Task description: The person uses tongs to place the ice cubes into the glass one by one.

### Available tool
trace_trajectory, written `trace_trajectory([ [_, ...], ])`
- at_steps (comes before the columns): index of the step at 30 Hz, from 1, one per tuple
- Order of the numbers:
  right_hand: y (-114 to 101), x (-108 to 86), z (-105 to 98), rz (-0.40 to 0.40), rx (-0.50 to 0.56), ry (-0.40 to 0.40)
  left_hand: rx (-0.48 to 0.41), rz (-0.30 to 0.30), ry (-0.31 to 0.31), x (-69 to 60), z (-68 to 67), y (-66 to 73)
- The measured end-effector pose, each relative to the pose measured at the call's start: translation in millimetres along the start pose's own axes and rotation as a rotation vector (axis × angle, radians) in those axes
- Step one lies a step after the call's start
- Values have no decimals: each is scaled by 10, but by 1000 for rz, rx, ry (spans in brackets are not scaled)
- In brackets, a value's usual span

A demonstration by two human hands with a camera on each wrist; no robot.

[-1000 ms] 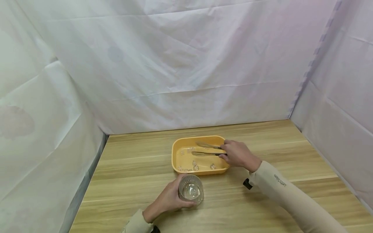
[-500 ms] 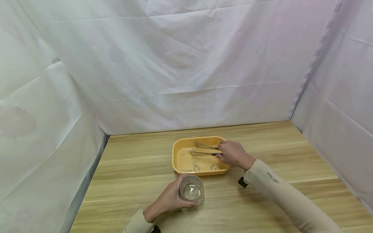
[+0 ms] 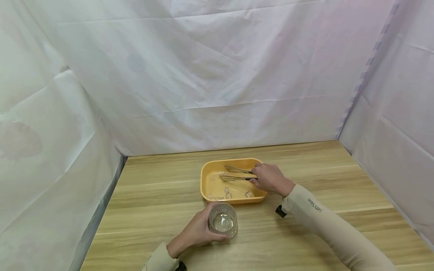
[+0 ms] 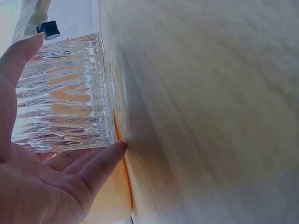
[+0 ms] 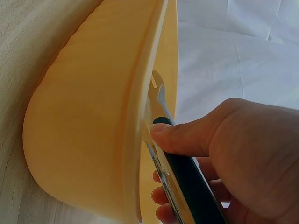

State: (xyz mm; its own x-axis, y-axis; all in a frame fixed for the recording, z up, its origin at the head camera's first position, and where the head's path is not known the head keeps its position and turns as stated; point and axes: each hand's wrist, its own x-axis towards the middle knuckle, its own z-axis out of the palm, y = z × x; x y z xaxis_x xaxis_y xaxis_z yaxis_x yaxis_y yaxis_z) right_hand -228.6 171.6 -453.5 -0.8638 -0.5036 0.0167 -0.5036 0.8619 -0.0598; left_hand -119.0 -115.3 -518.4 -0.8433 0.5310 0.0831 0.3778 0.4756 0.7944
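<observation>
My left hand [image 3: 200, 228] curls round a ribbed clear glass [image 3: 223, 222] standing on the table in front of the basin; in the left wrist view, thumb and fingers of the hand [image 4: 51, 172] lie on opposite sides of the glass [image 4: 65, 95]. With the right hand [image 3: 271, 178] I grip metal tongs [image 3: 234, 178] by their dark handles, their two arms apart over the yellow basin [image 3: 203, 184]. Small clear pieces [image 3: 228, 195] lie inside it. In the right wrist view the thumb of the hand [image 5: 252, 154] presses a dark handle [image 5: 187, 182] beside the basin wall [image 5: 88, 116].
The wood-grain table [image 3: 152, 195] extends on both sides of the basin. White cloth [image 3: 210, 75] hangs behind the table and along its left and right sides.
My right hand and the tongs have shifted slightly left over the basin. The left hand and the glass have stayed in nearly the same place.
</observation>
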Motion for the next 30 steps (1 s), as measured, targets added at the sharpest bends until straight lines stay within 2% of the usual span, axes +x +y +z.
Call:
trace_trajectory([
  [16,-35,31,60,-4,49,26,4,0,-3,-2,-9,-5],
  [25,-53,17,89,-39,32,118,-6,2,-11,-13,-14,-7],
  [30,-58,6,98,-45,26,137,-16,-1,-16,-11,-13,-10],
])
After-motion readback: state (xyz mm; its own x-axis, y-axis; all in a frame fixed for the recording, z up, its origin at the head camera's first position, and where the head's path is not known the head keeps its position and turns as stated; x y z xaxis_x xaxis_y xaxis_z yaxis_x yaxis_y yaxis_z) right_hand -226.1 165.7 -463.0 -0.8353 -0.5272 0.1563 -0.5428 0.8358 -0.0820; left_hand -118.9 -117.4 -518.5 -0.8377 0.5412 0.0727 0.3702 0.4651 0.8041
